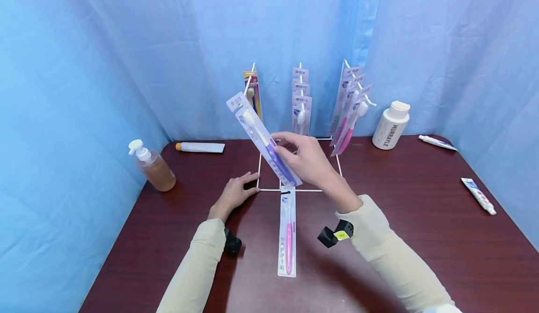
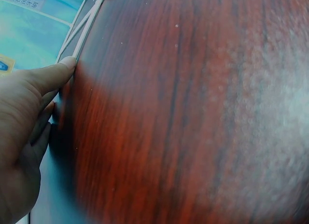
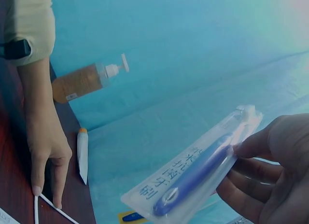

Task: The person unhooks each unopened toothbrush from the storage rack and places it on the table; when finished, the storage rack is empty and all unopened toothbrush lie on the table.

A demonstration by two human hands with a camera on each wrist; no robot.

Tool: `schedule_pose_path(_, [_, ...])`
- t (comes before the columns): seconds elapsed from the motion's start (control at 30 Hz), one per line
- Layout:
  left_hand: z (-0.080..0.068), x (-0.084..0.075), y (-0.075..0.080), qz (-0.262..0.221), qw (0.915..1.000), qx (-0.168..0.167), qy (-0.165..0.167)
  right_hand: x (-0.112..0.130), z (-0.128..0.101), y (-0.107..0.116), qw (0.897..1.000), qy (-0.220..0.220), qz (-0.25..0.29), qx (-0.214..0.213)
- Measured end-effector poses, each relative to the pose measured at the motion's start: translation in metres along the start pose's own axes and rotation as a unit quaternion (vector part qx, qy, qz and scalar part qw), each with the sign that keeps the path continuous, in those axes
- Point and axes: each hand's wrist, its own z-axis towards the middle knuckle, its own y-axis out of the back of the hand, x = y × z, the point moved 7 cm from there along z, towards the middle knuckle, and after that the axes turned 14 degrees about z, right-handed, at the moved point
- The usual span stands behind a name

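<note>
My right hand (image 1: 309,159) pinches a packaged purple toothbrush (image 1: 269,147) between thumb and fingers, tilted in the air over the white wire display rack (image 1: 309,191). In the right wrist view the clear pack's purple handle (image 3: 193,178) shows by the fingertips. My left hand (image 1: 233,195) rests on the table with straight fingers touching the rack's front left corner; the left wrist view shows its thumb (image 2: 68,63) against the wire. A packaged pink toothbrush (image 1: 288,247) lies on the table just in front of the rack.
On the rack's hooks hang a yellow-and-red pack (image 1: 252,95), several middle packs (image 1: 301,107) and pink toothbrush packs (image 1: 349,121). Around it are a pump bottle (image 1: 157,170), an orange-capped tube (image 1: 201,147), a white bottle (image 1: 390,126) and two tubes (image 1: 438,142) at right.
</note>
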Motion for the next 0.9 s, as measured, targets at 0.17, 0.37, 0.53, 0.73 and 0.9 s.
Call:
schedule_pose_path(0.17, [0.000,0.000,0.000,0.001,1.0000,0.000,0.000,-0.004,-0.006,0.004,0.999,-0.002,0.045,0.004])
schedule_pose_path(0.37, [-0.001,-0.001,0.000,0.004,1.0000,-0.007,-0.002,-0.023,-0.018,0.008,0.994,-0.038,0.100,0.017])
schedule_pose_path(0.53, [-0.001,-0.001,-0.001,0.003,0.9999,-0.011,-0.008,-0.046,-0.036,0.007,0.984,-0.080,0.157,0.040])
schedule_pose_path(0.73, [0.000,-0.001,0.000,0.009,0.9999,-0.005,-0.009,-0.071,-0.064,0.008,0.976,-0.103,0.183,0.062])
schedule_pose_path(0.9, [-0.001,-0.002,0.000,0.005,1.0000,0.002,-0.005,-0.095,-0.090,0.007,0.971,-0.136,0.180,0.074])
